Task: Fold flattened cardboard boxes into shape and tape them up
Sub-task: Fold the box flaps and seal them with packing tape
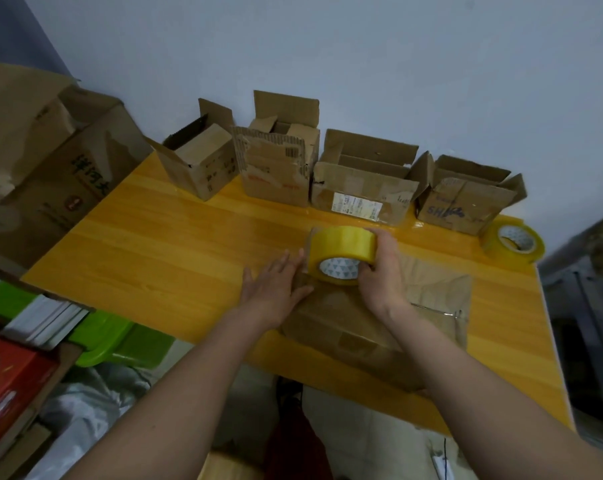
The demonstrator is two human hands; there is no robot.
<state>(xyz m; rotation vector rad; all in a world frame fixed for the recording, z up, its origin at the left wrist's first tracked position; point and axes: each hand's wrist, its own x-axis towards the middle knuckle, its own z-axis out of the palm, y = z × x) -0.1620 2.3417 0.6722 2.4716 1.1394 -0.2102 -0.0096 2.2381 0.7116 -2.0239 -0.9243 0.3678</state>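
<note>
A brown cardboard box lies on the yellow table right in front of me. My right hand grips a yellow roll of tape and holds it at the box's far left edge. My left hand lies flat with straight fingers against the box's left side, just below the roll. My forearms hide part of the box's top.
Several open cardboard boxes stand in a row along the wall at the table's far edge. A second tape roll sits at the far right. A large box stands left of the table, with green bins below.
</note>
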